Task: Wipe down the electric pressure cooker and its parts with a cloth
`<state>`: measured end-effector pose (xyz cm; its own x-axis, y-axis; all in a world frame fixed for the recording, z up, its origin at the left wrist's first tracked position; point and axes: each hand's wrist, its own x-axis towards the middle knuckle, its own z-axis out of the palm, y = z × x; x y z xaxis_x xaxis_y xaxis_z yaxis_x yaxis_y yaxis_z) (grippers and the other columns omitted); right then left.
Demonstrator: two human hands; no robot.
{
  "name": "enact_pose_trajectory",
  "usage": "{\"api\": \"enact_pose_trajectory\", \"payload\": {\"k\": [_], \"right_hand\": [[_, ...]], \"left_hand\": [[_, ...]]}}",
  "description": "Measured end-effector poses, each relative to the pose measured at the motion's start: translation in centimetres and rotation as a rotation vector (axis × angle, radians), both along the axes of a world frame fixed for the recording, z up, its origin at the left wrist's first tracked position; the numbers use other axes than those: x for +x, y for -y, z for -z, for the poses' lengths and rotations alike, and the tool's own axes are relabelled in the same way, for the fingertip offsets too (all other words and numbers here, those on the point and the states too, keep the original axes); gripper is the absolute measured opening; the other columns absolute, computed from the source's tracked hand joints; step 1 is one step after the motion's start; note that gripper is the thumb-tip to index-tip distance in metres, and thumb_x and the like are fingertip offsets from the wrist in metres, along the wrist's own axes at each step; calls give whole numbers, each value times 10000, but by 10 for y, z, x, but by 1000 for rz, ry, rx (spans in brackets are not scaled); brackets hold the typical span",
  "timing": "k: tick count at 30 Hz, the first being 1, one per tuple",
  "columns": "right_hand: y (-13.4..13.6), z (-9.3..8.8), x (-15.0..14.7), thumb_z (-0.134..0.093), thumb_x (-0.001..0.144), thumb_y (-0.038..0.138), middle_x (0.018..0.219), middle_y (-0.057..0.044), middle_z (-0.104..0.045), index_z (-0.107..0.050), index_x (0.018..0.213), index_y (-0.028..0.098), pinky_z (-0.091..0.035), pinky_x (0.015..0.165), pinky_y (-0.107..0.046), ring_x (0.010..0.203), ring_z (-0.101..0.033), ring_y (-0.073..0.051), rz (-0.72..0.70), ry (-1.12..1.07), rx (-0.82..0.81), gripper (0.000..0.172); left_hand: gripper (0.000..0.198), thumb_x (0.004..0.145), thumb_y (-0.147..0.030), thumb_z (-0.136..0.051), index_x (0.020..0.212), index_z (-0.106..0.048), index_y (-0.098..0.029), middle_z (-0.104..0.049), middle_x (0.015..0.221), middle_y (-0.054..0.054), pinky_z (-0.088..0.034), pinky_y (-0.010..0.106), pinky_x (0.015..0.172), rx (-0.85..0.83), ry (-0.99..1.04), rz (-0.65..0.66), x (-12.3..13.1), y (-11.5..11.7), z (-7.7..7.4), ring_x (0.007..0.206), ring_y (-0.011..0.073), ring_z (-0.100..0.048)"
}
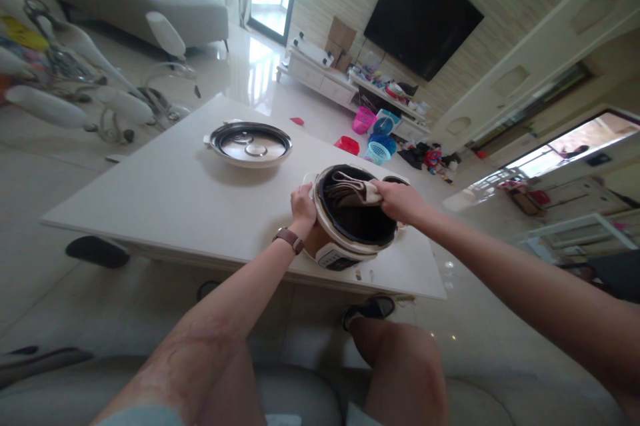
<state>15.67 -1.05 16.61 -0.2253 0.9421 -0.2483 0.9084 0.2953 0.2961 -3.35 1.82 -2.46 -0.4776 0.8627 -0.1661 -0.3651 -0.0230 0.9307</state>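
An electric pressure cooker (320,243) with a dark inside stands uncovered on a white table (165,206). My left hand (303,207) grips its left side near the handle, fingers curled there and partly hidden. In my right hand (399,201) is a folded brown and whitish cloth (356,193), held at the cooker's open mouth, its far part over the dark inside. The cooker's round lid (255,146) rests on the table to the left, its metal underside facing up. Behind my right hand a small dark round item (396,180) shows only in part.
Small bits (359,275) lie near the table's front edge. Beyond the table are a pink basket (364,120), a light blue basket (377,152) and a red container (347,144) on the floor. A TV cabinet (320,84) stands farther back; a white wheeled frame (115,106) is at left.
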Motion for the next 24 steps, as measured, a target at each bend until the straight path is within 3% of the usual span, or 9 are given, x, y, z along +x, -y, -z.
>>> {"api": "enact_pose_trajectory", "payload": {"k": [6, 12, 17, 21, 24], "right_hand": [[4, 64, -18, -547, 913, 208, 1451, -133, -704, -521, 1607, 307, -555, 942, -389, 1233, -718, -344, 24, -26, -358, 702], [-11, 87, -19, -577, 880, 148, 1463, -136, -702, -560, 1583, 239, -543, 1048, -349, 1291, -704, -311, -3, -91, -425, 709], [-25, 73, -14, -549, 809, 55, 1315, -111, -778, -745, 1313, 178, -546, 1027, -323, 1175, -733, -289, 98, -314, -471, 555], [-31, 40, 9, -562, 821, 111, 1228, -87, -795, -758, 1166, 152, -546, 1065, -383, 1136, -712, -274, 186, -718, -276, 399], [-22, 9, 38, -625, 835, 202, 1127, -90, -806, -740, 1153, 150, -584, 1011, -413, 1025, -737, -258, 411, -1036, -135, 342]], "left_hand": [[250, 941, -368, -577, 798, -720, -221, -684, 896, 41, -449, 415, 1114, -76, -3, 24, 0, 1, -2, 1109, 275, -642], [279, 950, -400, -572, 807, -719, -212, -705, 905, 51, -462, 426, 1119, -83, -15, 21, 0, 2, -3, 1107, 281, -651], [306, 937, -419, -561, 772, -716, -212, -724, 904, 75, -463, 444, 1120, -69, -37, 26, -1, 3, -6, 1104, 300, -657], [303, 927, -410, -566, 759, -720, -211, -723, 900, 69, -461, 433, 1106, -71, -24, 35, 0, 2, -5, 1084, 287, -654], [297, 924, -410, -577, 755, -717, -211, -725, 895, 71, -462, 440, 1109, -70, -19, 28, 1, 0, -4, 1095, 297, -652]]}}
